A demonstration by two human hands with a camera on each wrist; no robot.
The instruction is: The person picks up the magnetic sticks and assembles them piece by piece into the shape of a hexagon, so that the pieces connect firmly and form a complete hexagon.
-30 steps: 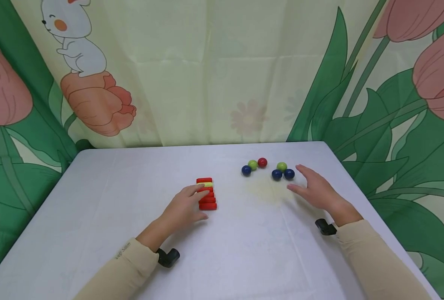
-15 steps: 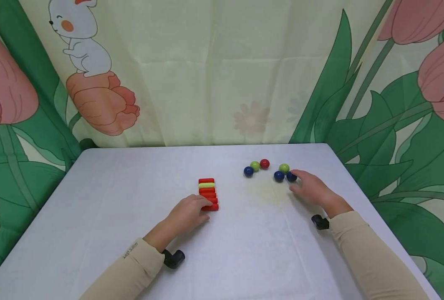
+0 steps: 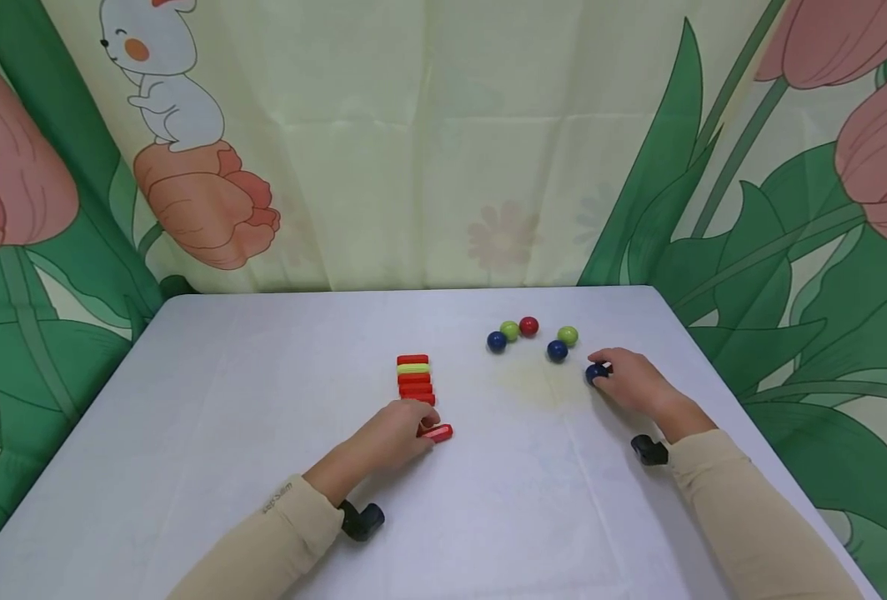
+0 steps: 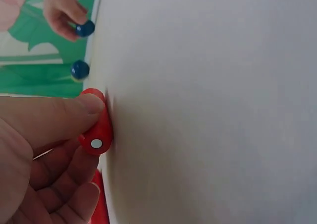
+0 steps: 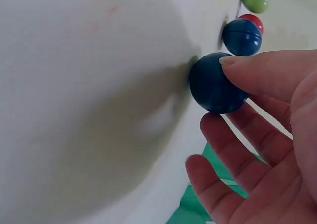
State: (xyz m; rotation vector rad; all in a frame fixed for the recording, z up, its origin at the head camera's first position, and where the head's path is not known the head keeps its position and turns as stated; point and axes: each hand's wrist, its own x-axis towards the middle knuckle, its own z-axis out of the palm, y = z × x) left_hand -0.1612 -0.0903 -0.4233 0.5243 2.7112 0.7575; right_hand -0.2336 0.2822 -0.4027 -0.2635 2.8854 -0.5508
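Note:
My left hand (image 3: 389,437) pinches a short red stick (image 3: 440,433) between thumb and fingers, just in front of a row of sticks. In the left wrist view, that stick's rounded end (image 4: 99,132) shows a pale round dot. The row holds several red sticks (image 3: 414,389) and one yellow-green stick (image 3: 413,368), lying side by side. Over on the right, my right hand (image 3: 638,385) holds a dark blue ball (image 5: 214,85) between thumb and fingers, close to the tabletop. Its ring and little fingers curve loosely away from the ball.
Behind and left of the right hand lie another blue ball (image 3: 558,351) and a green ball (image 3: 567,336). Farther left are a red ball (image 3: 529,327), a green ball (image 3: 509,331) and a blue ball (image 3: 497,342). A white cloth covers the table (image 3: 263,358); a printed curtain (image 3: 413,167) hangs behind.
My left hand has come nearer along the row and drawn the front red stick away, turning it slightly. The right hand has gripped one blue ball and pulled it toward me, off its group.

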